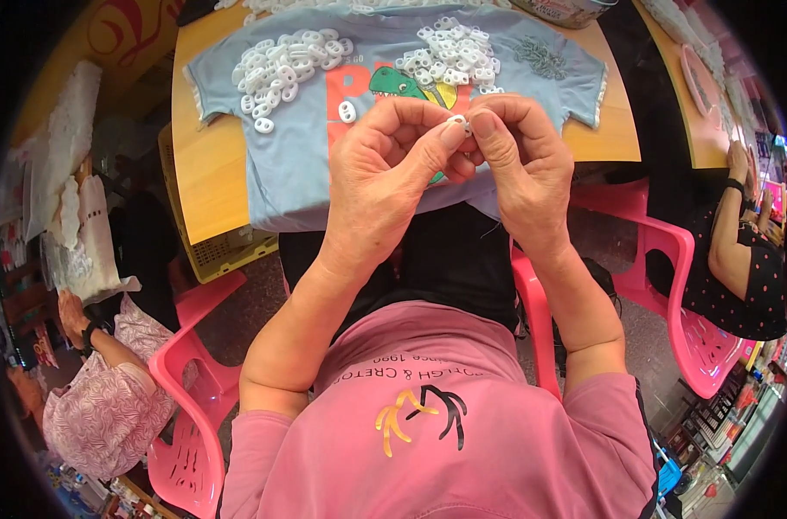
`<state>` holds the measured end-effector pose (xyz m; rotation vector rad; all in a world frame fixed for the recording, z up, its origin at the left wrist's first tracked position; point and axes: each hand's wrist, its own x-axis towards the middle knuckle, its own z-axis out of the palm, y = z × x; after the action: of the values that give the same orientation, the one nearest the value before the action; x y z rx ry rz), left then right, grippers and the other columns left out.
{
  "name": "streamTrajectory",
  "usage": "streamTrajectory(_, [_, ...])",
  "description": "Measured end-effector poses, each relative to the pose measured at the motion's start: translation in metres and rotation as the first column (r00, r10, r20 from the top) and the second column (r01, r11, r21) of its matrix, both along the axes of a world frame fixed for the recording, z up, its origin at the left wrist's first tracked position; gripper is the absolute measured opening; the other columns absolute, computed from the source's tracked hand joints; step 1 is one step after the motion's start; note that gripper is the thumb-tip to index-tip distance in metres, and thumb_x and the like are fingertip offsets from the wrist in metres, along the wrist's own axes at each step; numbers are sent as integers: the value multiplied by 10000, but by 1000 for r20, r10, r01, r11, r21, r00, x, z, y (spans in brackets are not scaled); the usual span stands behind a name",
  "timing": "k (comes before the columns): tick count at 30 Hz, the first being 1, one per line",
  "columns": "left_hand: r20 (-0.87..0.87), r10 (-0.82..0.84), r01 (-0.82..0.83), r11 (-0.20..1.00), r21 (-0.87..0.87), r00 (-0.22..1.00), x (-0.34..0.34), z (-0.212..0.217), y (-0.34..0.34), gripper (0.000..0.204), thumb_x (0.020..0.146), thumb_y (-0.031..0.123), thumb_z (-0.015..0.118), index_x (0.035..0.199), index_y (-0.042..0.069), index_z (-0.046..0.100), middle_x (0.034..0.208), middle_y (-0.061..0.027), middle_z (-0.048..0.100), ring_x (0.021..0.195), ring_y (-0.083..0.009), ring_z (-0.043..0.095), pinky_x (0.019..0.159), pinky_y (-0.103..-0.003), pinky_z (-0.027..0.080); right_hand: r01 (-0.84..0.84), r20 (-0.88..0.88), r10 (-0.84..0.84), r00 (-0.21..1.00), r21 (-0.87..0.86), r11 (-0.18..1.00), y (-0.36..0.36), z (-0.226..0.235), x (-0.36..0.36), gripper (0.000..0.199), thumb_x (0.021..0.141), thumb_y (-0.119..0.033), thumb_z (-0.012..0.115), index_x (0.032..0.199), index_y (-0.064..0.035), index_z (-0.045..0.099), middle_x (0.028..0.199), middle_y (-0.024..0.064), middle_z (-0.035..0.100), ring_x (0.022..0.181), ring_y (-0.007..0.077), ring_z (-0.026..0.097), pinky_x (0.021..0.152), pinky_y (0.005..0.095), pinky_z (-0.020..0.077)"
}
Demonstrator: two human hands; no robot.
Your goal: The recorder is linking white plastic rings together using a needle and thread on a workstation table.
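Observation:
Above the near part of a blue T-shirt (289, 186) with a dinosaur print, my left hand (385, 169) and my right hand (529, 169) meet fingertip to fingertip. Between both thumbs and forefingers they pinch a small white plastic piece with holes (460, 124), mostly covered by the fingers. Left of them lies a pile of white oval two-holed pieces (285, 69). One such oval piece (347, 112) rests alone beside my left hand. Beyond my hands is a heap of smaller white pieces with holes (454, 52), and to its right a patch of tiny grey coiled bits (540, 57).
The shirt covers a yellow wooden table (207, 164). More white pieces and a tin (571, 10) are at its far edge. Pink chairs (199, 415) stand on both sides, with a person (108, 381) at left and another (731, 251) at right. A yellow crate (229, 255) sits below.

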<state>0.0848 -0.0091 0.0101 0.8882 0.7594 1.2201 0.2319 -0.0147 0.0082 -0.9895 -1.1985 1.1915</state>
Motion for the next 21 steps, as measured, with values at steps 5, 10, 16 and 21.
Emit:
streamTrajectory(5, [-116, 97, -85, 991, 101, 989, 2, 2, 0, 138, 914, 77, 646, 966, -33, 582, 843, -91, 671, 732, -121, 652, 647, -235, 538, 60, 53, -62, 997, 46, 997, 6, -9, -10, 179, 970, -143, 583, 1053, 15, 594, 868, 26, 631, 736, 65, 577, 663, 195, 479])
streamTrajectory(10, [-153, 21, -19, 1000, 14, 988, -17, -1, 7, 141, 909, 89, 653, 964, -28, 597, 823, -78, 671, 713, -117, 643, 630, -233, 531, 14, 98, -11, 995, -33, 999, 6, -3, -14, 189, 977, -148, 571, 1058, 21, 595, 880, 37, 638, 741, 66, 590, 675, 195, 486])
streamTrajectory(16, [-10, -63, 62, 994, -89, 998, -33, 6, 4, 163, 903, 115, 665, 982, -15, 608, 827, -80, 673, 697, -118, 635, 636, -249, 526, -124, 125, 127, 984, -26, 992, 8, 12, -7, 194, 984, -135, 552, 1082, 28, 591, 898, 45, 641, 743, 78, 607, 674, 206, 495])
streamTrajectory(21, [-19, -118, 117, 991, -72, 993, -37, 9, 2, 160, 912, 111, 650, 1008, -3, 591, 875, -104, 669, 700, -132, 619, 640, -258, 500, -306, 642, -56, 765, 439, 845, 23, 17, 8, 108, 925, -63, 612, 978, 31, 601, 855, 74, 622, 716, 143, 583, 632, 263, 478])
